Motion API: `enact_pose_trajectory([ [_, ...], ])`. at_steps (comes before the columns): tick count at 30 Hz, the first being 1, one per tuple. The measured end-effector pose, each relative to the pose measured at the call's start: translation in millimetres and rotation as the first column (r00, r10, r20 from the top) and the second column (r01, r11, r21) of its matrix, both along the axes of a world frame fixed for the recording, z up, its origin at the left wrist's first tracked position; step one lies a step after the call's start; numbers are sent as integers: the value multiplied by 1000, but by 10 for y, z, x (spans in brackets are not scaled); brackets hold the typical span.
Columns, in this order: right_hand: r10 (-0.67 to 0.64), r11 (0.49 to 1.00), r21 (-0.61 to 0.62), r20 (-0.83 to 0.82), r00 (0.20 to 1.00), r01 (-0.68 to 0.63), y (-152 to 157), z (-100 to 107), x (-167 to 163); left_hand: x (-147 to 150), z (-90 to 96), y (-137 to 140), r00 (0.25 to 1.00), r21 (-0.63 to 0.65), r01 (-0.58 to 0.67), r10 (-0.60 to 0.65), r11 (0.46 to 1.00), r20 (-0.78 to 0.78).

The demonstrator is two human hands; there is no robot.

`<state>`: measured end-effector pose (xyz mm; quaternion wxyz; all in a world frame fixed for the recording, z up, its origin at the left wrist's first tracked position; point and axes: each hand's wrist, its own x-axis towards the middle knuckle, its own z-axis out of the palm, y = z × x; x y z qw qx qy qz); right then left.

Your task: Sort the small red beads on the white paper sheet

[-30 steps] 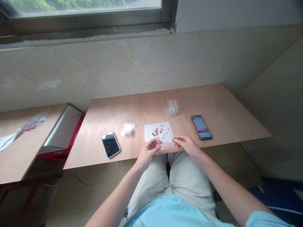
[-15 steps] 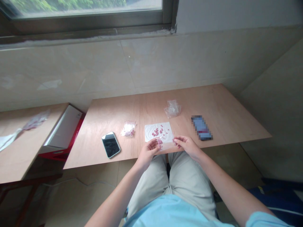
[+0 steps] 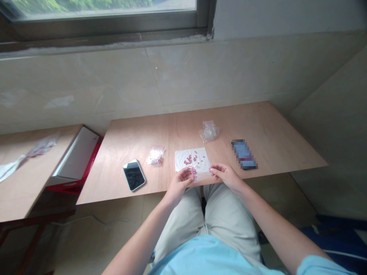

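Note:
Between my hands, near the table's front edge, is a small clear plastic bag point(image 3: 194, 172) with several red-pink beads inside. My left hand point(image 3: 184, 178) is closed on the bag's left side. At its right end, the fingers of my right hand point(image 3: 222, 172) are pinched together on the bag's edge. Beneath and beyond the bag lies a white sheet point(image 3: 181, 156), its material unclear, with loose red beads point(image 3: 188, 159) scattered over it.
Left of the sheet lies a clear zip bag with red beads point(image 3: 156, 156), then a phone point(image 3: 134, 175). Farther back are clear plastic bags point(image 3: 209, 131). A second phone point(image 3: 244, 154), blurred out, lies right on the wooden table point(image 3: 286, 141). Another table point(image 3: 17, 198) stands left.

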<state>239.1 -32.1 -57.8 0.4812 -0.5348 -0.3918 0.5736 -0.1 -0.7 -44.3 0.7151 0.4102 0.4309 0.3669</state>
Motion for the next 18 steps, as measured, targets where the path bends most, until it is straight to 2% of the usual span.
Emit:
enact_pose_trajectory([
  [18, -20, 1000, -19, 33, 999, 20, 7, 62, 3, 13, 36, -6, 999, -16, -14, 15, 1000, 45],
])
